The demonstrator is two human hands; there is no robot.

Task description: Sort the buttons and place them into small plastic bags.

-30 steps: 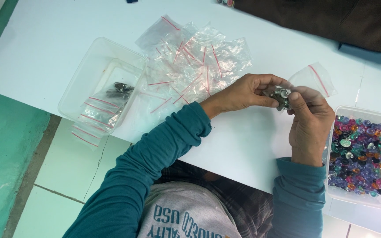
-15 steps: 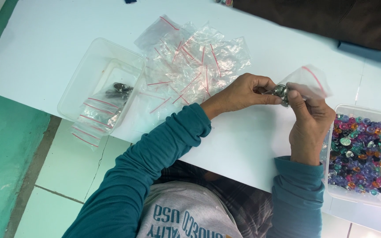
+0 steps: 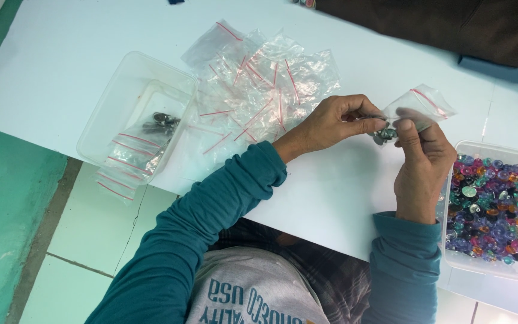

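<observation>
Centrally, the left hand [image 3: 331,126] and right hand [image 3: 422,162] pinch a small clear zip bag with a red strip [image 3: 419,107] and dark round pieces [image 3: 384,133] over bare white table [image 3: 331,192]. Loose clear bags [image 3: 259,90] crowd ten o'clock; the clear tub of coloured beads [image 3: 493,204] sits at four o'clock, overhanging the near edge.

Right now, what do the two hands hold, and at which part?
Both hold a small clear zip bag by its lower end, where dark round pieces sit. The left hand pinches it from the left, the right hand from below.
</observation>
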